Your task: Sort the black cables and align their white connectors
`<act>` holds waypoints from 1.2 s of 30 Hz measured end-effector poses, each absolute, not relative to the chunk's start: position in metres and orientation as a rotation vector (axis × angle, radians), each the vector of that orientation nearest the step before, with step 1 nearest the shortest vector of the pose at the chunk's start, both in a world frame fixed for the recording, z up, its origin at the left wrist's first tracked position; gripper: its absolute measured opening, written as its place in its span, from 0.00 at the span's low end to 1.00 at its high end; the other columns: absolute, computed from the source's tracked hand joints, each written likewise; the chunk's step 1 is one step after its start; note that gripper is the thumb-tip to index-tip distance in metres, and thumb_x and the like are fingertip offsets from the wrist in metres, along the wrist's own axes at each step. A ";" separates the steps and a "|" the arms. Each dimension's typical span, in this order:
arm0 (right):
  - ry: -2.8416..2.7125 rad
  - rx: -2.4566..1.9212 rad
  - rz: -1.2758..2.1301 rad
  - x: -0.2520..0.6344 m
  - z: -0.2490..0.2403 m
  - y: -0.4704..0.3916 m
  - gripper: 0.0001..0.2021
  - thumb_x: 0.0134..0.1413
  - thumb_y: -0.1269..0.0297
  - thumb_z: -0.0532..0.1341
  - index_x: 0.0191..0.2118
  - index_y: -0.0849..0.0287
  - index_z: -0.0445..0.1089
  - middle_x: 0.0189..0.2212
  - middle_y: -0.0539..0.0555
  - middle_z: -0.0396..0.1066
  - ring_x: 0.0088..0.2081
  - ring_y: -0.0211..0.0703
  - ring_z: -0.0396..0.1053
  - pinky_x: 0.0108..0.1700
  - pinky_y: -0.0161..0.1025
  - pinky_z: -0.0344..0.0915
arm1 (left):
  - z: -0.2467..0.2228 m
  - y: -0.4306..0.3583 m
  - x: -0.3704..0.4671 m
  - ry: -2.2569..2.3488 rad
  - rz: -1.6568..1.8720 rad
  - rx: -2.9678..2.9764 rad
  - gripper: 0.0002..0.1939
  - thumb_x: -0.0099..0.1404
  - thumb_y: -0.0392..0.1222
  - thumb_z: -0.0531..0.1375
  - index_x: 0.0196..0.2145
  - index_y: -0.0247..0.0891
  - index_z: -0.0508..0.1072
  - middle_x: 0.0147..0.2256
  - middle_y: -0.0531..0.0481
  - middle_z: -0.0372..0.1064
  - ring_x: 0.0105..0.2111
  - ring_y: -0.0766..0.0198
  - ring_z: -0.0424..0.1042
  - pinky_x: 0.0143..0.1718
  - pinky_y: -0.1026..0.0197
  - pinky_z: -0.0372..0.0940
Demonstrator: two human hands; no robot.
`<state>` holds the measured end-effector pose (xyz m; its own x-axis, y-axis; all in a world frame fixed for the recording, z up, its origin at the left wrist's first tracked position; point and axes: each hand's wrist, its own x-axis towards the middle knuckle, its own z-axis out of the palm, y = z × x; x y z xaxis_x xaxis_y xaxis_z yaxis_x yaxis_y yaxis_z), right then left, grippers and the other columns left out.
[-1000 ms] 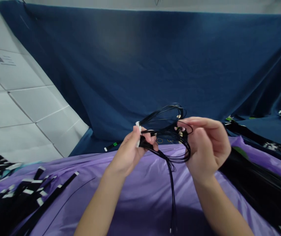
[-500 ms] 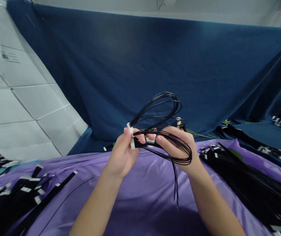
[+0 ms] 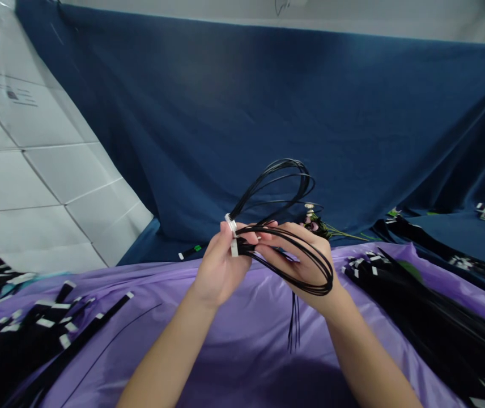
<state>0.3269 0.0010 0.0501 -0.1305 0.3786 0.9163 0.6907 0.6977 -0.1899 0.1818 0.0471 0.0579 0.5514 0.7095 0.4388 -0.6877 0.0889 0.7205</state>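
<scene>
Above the purple cloth (image 3: 268,334) I hold a black wire harness (image 3: 326,263) whose thin wires curve in two big loops. My left hand (image 3: 221,269) is closed on its white connectors (image 3: 231,225), thumb pressed on the upper one. A second white connector block (image 3: 234,247) sits just below that. My right hand (image 3: 304,255) is closed on the wires close to my left fingertips, and one loop runs across the back of it. Below my right hand dangle several loose wire ends (image 3: 294,328). What lies between the fingers of both hands is partly hidden.
Piles of black cables with white ends lie left (image 3: 34,340) and right (image 3: 421,317) on the purple cloth. A single black wire (image 3: 110,343) lies near the left pile. Behind stand artificial flowers (image 3: 315,225), a blue curtain (image 3: 242,124) and white boxes (image 3: 42,181).
My right hand has moved slightly left, closer to my left hand. A white connector between them is now mostly covered by fingers. The dangling wire ends have swung left.
</scene>
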 end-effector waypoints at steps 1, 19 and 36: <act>-1.760 -0.871 -0.455 0.327 0.050 0.001 0.05 0.58 0.70 0.63 0.41 0.58 0.74 0.37 0.53 0.76 0.37 0.40 0.72 0.41 0.37 0.67 | 0.058 0.047 0.183 0.037 1.050 1.030 0.22 0.69 0.52 0.53 0.26 0.36 0.77 0.34 0.45 0.77 0.51 0.53 0.71 0.54 0.51 0.62; -1.178 -0.269 1.147 0.363 0.065 -0.012 0.07 0.59 0.60 0.59 0.35 0.54 0.72 0.21 0.46 0.61 0.17 0.31 0.55 0.15 0.28 0.54 | 0.065 0.056 0.180 0.277 1.011 0.950 0.22 0.69 0.51 0.54 0.27 0.31 0.75 0.30 0.44 0.76 0.28 0.63 0.77 0.36 0.62 0.71; -0.683 -0.166 0.807 0.370 0.067 0.009 0.08 0.54 0.59 0.67 0.33 0.58 0.72 0.19 0.41 0.58 0.20 0.25 0.59 0.27 0.26 0.66 | 0.066 0.061 0.179 0.470 0.897 1.124 0.19 0.69 0.51 0.54 0.27 0.33 0.67 0.24 0.53 0.59 0.22 0.70 0.64 0.28 0.65 0.60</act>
<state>0.3695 0.0094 0.0673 0.4924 0.7134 0.4986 -0.6103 0.6914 -0.3866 0.1788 0.0608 0.0657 0.5777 0.8095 0.1050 -0.3746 0.1487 0.9152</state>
